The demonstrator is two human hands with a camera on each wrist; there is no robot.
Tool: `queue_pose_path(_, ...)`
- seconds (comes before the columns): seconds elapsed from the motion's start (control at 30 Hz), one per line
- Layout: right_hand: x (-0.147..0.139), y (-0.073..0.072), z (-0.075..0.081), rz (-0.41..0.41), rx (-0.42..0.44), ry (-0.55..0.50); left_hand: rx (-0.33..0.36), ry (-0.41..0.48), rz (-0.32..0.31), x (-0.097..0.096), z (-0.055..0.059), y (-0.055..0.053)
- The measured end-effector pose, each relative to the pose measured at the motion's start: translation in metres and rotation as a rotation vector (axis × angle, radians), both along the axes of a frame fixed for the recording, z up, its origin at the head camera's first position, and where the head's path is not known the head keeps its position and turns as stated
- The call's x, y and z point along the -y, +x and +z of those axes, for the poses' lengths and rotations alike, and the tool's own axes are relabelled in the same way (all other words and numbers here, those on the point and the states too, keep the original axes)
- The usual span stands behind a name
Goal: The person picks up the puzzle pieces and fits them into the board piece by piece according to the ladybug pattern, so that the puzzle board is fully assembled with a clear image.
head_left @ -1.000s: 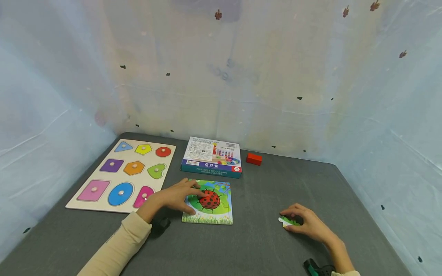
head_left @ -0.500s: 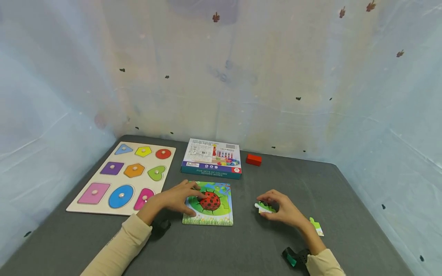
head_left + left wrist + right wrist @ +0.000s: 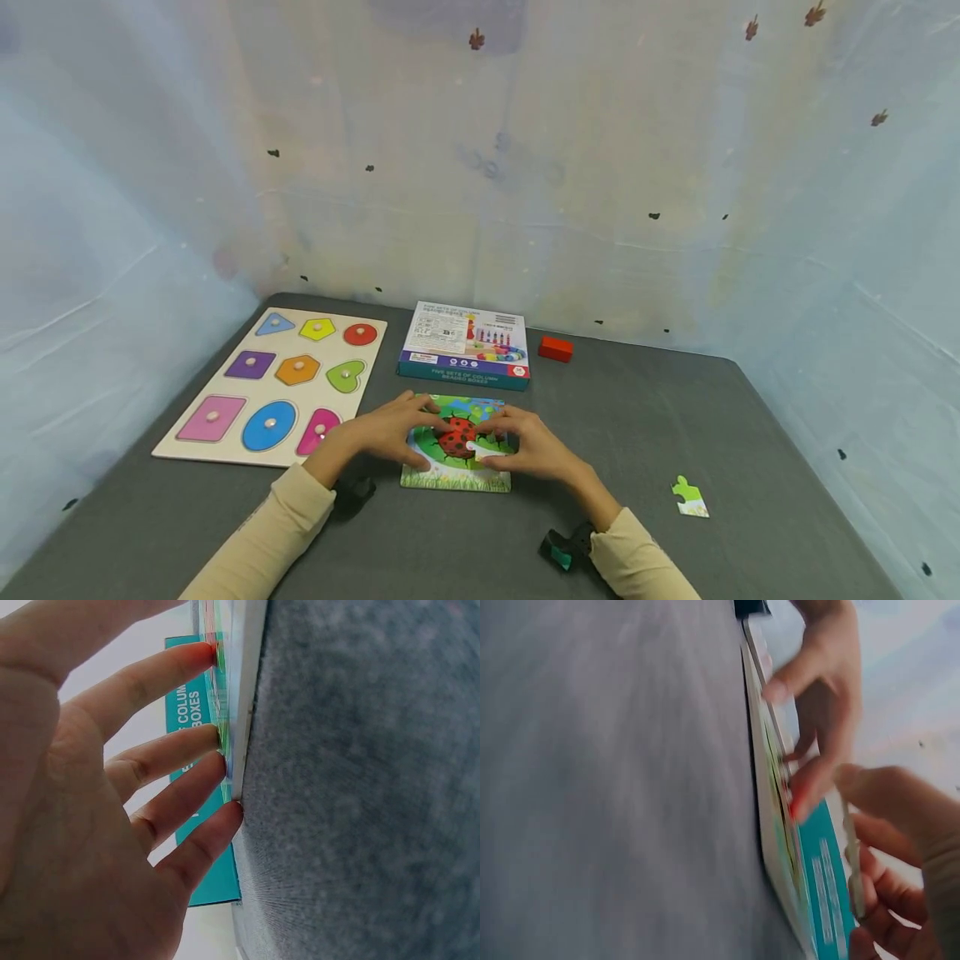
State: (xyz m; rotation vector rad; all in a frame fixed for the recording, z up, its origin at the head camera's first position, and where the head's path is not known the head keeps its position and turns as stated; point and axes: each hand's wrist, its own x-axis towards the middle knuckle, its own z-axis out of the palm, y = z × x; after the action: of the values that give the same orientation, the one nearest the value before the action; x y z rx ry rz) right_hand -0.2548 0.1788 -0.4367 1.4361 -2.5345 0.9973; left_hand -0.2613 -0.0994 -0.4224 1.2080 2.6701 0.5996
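Observation:
A square ladybug jigsaw puzzle [image 3: 453,481] lies on the dark table in the head view. My left hand [image 3: 387,431] rests on its left side, fingers spread; in the left wrist view the fingertips [image 3: 214,735] touch the puzzle's face and edge. My right hand [image 3: 542,450] pinches a green-and-white puzzle piece [image 3: 489,451] over the puzzle's right part. Seen from the right wrist, this piece [image 3: 853,859] is edge-on between thumb and fingers, raised above the board. The hand covers part of the puzzle's right side.
Another puzzle piece [image 3: 690,498], green and white, lies off to the right. Behind the puzzle sits a beaded-boxes carton [image 3: 463,346], with a red block [image 3: 556,348] beside it. A wooden shape board with knobbed pieces [image 3: 225,454] occupies the left.
My right hand has carried the pinched piece leftward from the table's right side to above the puzzle, uncovering the other loose piece. The left hand has stayed on the puzzle.

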Motion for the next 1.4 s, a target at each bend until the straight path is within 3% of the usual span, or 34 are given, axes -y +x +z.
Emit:
queue_pose_path(0.23, 0.027, 0.000, -0.007, 0.067, 0.051, 0.046, -0.001, 0.001, 0.003, -0.002, 0.000, 0.001)
queue_pose_path(0.37, 0.034, 0.002, -0.007, 0.059, 0.114, 0.071, -0.004, 0.002, 0.008, -0.002, -0.001, 0.001)
queue_pose_path(0.63, 0.039, 0.006, -0.006, 0.070, 0.143, 0.053, -0.010, -0.005, 0.030, -0.003, -0.003, 0.000)
queue_pose_path(0.97, 0.046, 0.006, -0.013, 0.099, 0.081, 0.048, -0.064, -0.044, 0.068, -0.005, -0.008, 0.001)
queue_pose_path(1.2, 0.045, 0.007, -0.010, 0.087, 0.120, 0.066, -0.078, -0.043, 0.075, -0.007, -0.008, 0.002)
queue_pose_path(1.4, 0.028, 0.004, -0.008, 0.008, 0.025, 0.074, -0.083, -0.054, 0.081, -0.009, -0.009, 0.001)
